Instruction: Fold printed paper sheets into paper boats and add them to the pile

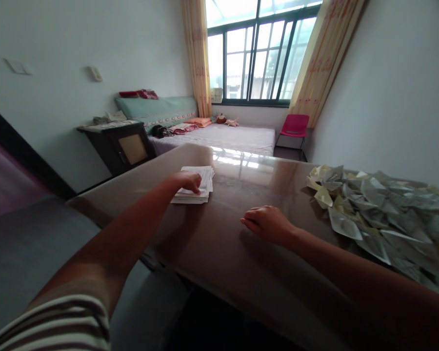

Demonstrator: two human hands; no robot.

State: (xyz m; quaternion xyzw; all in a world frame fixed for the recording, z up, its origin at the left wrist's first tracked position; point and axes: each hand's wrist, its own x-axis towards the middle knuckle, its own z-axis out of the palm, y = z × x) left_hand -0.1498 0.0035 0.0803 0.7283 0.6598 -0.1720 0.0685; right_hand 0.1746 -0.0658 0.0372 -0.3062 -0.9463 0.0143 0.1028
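On the brown, glossy table lies a stack of printed paper sheets (204,176), its edges slightly uneven. My left hand (190,182) rests on top of that stack with its fingers curled and its thumb pressed in. Whether a sheet is pinched between those fingers is hidden. Over the middle of the table is my right hand (267,223), loosely closed, palm down, with no object showing in it. It is apart from the stack and from a large heap of folded paper pieces (373,195) at the right.
The table (219,243) has its near edge close to me. Beyond it stand a bed (237,134), a dark bedside cabinet (131,146) at the left and a pink chair (294,126) below the curtained window. The paper heap covers the table's right side.
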